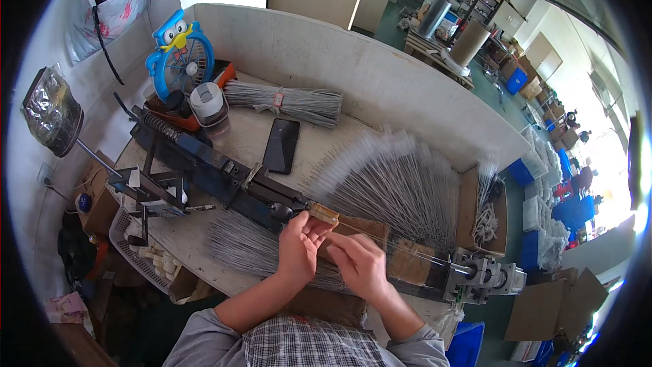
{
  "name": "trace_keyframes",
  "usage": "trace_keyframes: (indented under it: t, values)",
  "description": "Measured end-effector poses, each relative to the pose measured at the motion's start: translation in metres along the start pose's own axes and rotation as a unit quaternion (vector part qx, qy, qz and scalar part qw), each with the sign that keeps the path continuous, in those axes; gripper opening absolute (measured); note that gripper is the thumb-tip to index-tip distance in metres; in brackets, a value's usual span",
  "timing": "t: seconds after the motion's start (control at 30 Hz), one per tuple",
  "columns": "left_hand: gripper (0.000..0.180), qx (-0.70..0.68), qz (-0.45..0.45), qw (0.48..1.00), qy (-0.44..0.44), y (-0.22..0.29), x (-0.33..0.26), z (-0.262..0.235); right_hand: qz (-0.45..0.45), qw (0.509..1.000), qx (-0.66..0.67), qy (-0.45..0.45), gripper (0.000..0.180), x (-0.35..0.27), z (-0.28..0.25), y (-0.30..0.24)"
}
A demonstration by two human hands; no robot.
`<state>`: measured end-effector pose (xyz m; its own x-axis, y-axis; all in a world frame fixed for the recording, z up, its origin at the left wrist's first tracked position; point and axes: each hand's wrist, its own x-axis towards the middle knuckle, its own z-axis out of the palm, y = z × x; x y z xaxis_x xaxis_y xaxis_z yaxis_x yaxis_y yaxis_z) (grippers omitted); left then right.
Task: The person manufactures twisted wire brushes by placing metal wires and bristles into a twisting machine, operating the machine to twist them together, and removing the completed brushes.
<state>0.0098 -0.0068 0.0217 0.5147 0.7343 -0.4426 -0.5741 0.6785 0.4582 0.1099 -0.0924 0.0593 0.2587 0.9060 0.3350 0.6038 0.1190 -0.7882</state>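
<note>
My left hand (299,247) is closed, its fingertips around a small tan block (324,213) at the end of a long dark metal bench fixture (224,180). Just to the right, my right hand (360,262) has its fingers pinched together. What they hold, if anything, is too small to make out. Thin wires run past my right hand toward a metal spindle unit (483,277) at the table's right end. Brown cardboard pieces (410,262) lie along the bed between. A spread of thin grey wire stems with pale bristly ends (401,187) lies beyond my hands.
More stems (243,243) lie left of my left hand. A black phone (281,145), a tied wire bundle (288,102), a clear tub (209,103) and a blue fan (182,61) stand or lie behind. A lamp (54,112) and a basket of pale blocks (139,251) are at left.
</note>
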Motion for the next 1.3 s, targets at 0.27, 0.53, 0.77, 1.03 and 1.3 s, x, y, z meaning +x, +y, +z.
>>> trace_keyframes:
  t: [0.27,0.53,0.77,1.03,1.3]
  values:
    - [0.047,0.004,0.014,0.999,-0.034,-0.002,-0.003,-0.008,-0.065,0.951,-0.300,0.036,0.016,0.007,-0.020,0.013]
    - [0.049,0.068,-0.013,0.997,-0.015,0.003,-0.012,-0.002,-0.067,0.965,-0.243,0.066,0.017,0.002,-0.029,0.005]
    - [0.039,0.184,-0.026,0.982,-0.029,0.003,-0.023,-0.021,-0.030,0.990,-0.139,0.018,0.012,-0.030,-0.042,0.010]
    - [0.026,0.045,0.162,0.956,0.239,0.112,-0.020,-0.169,0.049,0.981,-0.184,-0.047,0.011,-0.069,-0.036,0.035]
    - [0.045,0.116,0.348,0.811,0.456,0.256,-0.049,-0.281,0.106,0.943,-0.274,-0.155,0.014,-0.076,-0.045,0.044]
